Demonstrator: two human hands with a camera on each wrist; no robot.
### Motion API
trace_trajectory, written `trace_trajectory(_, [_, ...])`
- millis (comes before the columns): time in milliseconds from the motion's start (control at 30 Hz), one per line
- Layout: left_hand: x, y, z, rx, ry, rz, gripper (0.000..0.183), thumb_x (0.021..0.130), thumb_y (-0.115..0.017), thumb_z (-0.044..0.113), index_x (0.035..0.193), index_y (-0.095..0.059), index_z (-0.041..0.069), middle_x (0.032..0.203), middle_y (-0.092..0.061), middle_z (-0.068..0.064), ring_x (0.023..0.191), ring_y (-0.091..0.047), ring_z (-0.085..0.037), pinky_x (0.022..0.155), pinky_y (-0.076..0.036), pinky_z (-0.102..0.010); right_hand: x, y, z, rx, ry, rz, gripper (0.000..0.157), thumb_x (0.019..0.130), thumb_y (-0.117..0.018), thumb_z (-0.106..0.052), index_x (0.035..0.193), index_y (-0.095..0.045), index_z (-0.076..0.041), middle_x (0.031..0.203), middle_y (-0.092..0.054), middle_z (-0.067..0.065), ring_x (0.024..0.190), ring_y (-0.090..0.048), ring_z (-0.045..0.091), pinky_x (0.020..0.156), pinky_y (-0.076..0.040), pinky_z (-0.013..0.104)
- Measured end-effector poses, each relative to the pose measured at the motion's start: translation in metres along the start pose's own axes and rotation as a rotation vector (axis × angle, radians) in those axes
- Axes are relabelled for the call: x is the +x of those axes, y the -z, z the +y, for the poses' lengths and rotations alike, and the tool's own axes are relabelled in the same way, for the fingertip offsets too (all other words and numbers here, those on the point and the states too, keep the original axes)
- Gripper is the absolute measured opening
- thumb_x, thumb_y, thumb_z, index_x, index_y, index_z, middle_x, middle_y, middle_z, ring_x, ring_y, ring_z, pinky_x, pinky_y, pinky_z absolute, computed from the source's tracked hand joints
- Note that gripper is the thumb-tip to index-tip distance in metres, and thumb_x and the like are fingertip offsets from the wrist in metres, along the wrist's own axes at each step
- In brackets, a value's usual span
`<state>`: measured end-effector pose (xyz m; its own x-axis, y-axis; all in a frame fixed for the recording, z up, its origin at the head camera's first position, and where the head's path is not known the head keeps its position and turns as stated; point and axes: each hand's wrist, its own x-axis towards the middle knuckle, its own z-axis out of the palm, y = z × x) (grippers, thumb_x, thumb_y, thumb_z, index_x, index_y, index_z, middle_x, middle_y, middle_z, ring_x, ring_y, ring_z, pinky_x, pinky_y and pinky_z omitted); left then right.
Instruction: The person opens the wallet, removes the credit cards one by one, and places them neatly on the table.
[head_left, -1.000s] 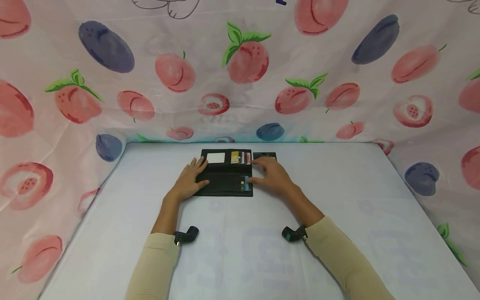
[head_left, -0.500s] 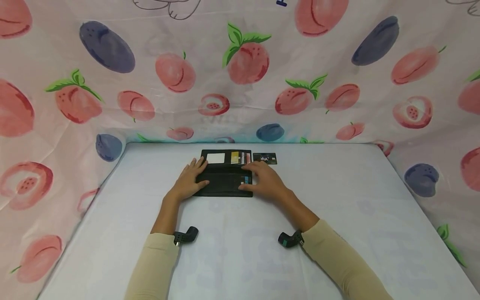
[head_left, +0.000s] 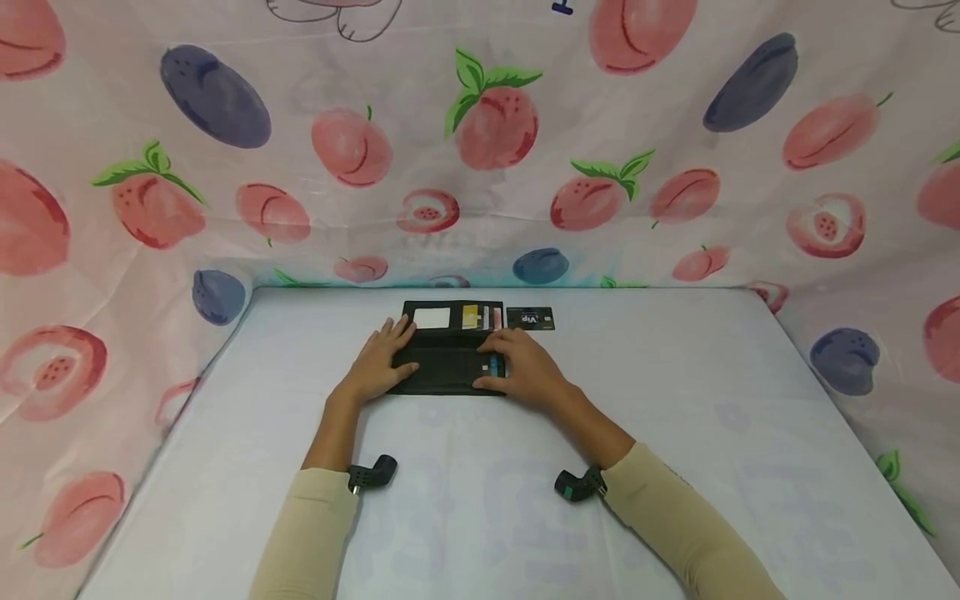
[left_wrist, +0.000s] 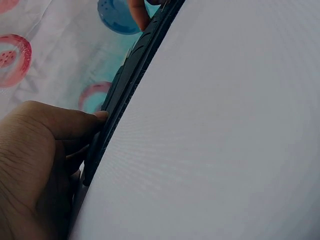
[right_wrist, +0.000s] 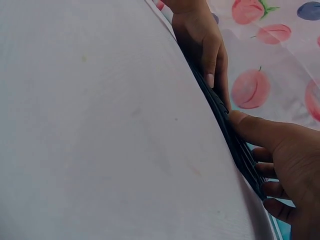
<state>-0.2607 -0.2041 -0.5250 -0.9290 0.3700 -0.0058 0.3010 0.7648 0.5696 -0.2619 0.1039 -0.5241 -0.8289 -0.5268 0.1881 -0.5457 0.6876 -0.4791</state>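
Black wallet lies between left hand and right hand.

A pale pink cloth printed with peaches, green leaves and dark blue fruit rises behind a white surface and along its left and right sides. Light creases run across the fabric, a line drawing is cut off at the top, and a bluish tint edges the base. Faint lilac markings show on the surface under soft, even light.
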Motion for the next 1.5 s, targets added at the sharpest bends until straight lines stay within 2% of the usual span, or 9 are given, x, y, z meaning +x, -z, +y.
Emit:
trace_trajectory(267, [-0.0003, 0.0008, 0.0023, 0.014, -0.017, 0.012, 0.076, 0.100, -0.065, 0.025, 0.163, -0.031, -0.001, 0.172, -0.018, -0.022, 0.159, -0.007, -0.043, 0.129, -0.003, -0.055, -0.0014, -0.0022, 0.0003, -0.001, 0.031, 0.027, 0.055, 0.086, -0.085, -0.052, 0.126, -0.076, -0.015, 0.131, -0.066, 0.003, 0.127, -0.058, 0.024, 0.109, -0.049, 0.046])
trace_trajectory(500, [0.0006, 0.0010, 0.0016, 0.014, -0.016, 0.004, 0.075, 0.102, -0.065, 0.023, 0.163, -0.030, -0.001, 0.172, -0.017, -0.021, 0.159, -0.005, -0.042, 0.129, -0.001, -0.054, -0.0004, -0.0002, -0.0014, -0.001, 0.027, 0.027, 0.053, 0.086, -0.086, -0.049, 0.126, -0.077, -0.015, 0.131, -0.067, 0.003, 0.124, -0.060, 0.025, 0.103, -0.052, 0.046])
trace_trajectory(633, [0.0007, 0.0016, 0.0018, 0.008, -0.011, 0.006, 0.074, 0.102, -0.065, 0.022, 0.163, -0.030, -0.001, 0.173, -0.017, -0.021, 0.159, -0.005, -0.042, 0.129, -0.001, -0.054, 0.0007, 0.0000, -0.0012, 0.008, 0.026, 0.032, 0.052, 0.086, -0.086, -0.048, 0.125, -0.078, -0.015, 0.131, -0.069, 0.004, 0.127, -0.060, 0.026, 0.106, -0.050, 0.048])
trace_trajectory(867, [0.0015, 0.0019, 0.0030, 0.003, 0.005, -0.011, 0.075, 0.102, -0.065, 0.022, 0.164, -0.029, 0.001, 0.173, -0.015, -0.020, 0.160, -0.004, -0.041, 0.129, 0.001, -0.052, 0.0013, 0.0007, -0.0006, 0.047, 0.000, 0.006, 0.052, 0.087, -0.086, -0.046, 0.127, -0.077, -0.014, 0.135, -0.069, 0.003, 0.134, -0.057, 0.028, 0.122, -0.034, 0.050])
trace_trajectory(1033, [0.0016, 0.0017, 0.0030, -0.011, 0.010, -0.017, 0.075, 0.102, -0.065, 0.022, 0.165, -0.029, 0.001, 0.174, -0.014, -0.019, 0.160, -0.003, -0.040, 0.129, 0.002, -0.051, 0.0025, 0.0001, 0.0018, 0.057, -0.002, 0.000, 0.053, 0.086, -0.087, -0.045, 0.128, -0.077, -0.014, 0.135, -0.069, 0.003, 0.134, -0.057, 0.027, 0.126, -0.026, 0.046])
trace_trajectory(1400, [0.0011, 0.0020, 0.0025, -0.008, 0.005, -0.009, 0.073, 0.103, -0.065, 0.020, 0.164, -0.030, 0.001, 0.173, -0.016, -0.020, 0.160, -0.004, -0.041, 0.129, 0.002, -0.052, 0.0032, 0.0040, 0.0032, 0.090, -0.020, -0.022, 0.056, 0.085, -0.088, -0.043, 0.130, -0.076, -0.012, 0.134, -0.071, 0.003, 0.134, -0.058, 0.028, 0.125, -0.029, 0.047])
trace_trajectory(1500, [0.0010, 0.0018, 0.0026, -0.003, 0.005, -0.008, 0.073, 0.103, -0.064, 0.021, 0.164, -0.030, 0.000, 0.173, -0.016, -0.020, 0.160, -0.004, -0.041, 0.129, 0.001, -0.053, 0.0027, 0.0056, 0.0032, 0.092, -0.024, -0.032, 0.056, 0.085, -0.089, -0.042, 0.130, -0.076, -0.013, 0.135, -0.070, 0.003, 0.134, -0.058, 0.029, 0.121, -0.035, 0.050])
